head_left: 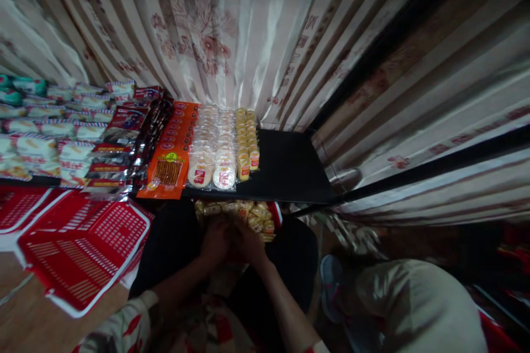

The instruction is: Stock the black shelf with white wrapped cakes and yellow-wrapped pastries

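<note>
Both hands sit low in the middle of the frame, pressed close together. The left hand (215, 240) and right hand (249, 244) are at the near edge of a pile of small yellow-wrapped snacks (244, 214). It's too dark to tell if either is actually gripping any. Just above is the black shelf (290, 168), with a row of yellow packets (247, 140), round white cakes (213, 149) and orange packs (169, 160). Red baskets (83, 248) are at lower left.

Bare left hand (215, 240) and bare right hand (250, 245) touching, knuckles up, fingers curled forward; grip not visible.
</note>
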`<state>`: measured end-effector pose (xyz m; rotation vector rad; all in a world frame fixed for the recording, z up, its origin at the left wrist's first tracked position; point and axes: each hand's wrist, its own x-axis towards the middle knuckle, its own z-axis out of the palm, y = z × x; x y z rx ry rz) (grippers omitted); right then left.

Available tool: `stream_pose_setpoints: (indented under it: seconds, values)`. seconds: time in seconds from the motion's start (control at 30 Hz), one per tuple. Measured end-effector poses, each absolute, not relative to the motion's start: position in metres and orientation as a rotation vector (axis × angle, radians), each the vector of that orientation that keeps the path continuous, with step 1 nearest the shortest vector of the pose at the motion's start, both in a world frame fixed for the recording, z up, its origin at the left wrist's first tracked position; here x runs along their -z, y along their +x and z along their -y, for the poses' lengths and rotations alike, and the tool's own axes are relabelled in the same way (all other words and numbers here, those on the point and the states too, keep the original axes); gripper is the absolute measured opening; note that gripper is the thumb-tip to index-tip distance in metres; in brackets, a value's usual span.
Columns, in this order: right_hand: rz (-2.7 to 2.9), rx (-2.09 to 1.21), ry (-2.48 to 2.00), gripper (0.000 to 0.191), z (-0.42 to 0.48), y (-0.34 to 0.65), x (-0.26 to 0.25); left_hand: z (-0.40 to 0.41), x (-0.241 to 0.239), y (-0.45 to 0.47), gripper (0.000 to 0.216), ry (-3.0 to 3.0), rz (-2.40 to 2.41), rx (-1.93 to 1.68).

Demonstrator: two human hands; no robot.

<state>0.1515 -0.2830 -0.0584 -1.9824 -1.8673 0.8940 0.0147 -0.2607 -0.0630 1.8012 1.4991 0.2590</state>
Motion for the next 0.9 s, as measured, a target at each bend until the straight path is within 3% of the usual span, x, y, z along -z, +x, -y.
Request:
stream_pose_setpoints:
  seconds: [0.2,0.5,0.77,0.9]
  values:
    - [2.134,-0.716,-2.339,0.054,0.291,0.135,0.071,0.265,0.079,-0.002,0.029,1.883,-1.435,-0.320]
    - [2.099,-0.741,-2.166,0.045,0.293,0.144,0.083,0.269,0.070,0.003,0.034,2.034,-1.362,-0.154]
    - [1.507,-0.911,-1.967,0.024,0.290,0.162,0.080,0.267,0.067,0.005,0.043,1.882,-1.487,-0.328]
    - [1.119,-1.044,-1.702,0.029,0.279,0.171,0.066,0.258,0.051,0.011,0.040,1.635,-1.464,-0.540]
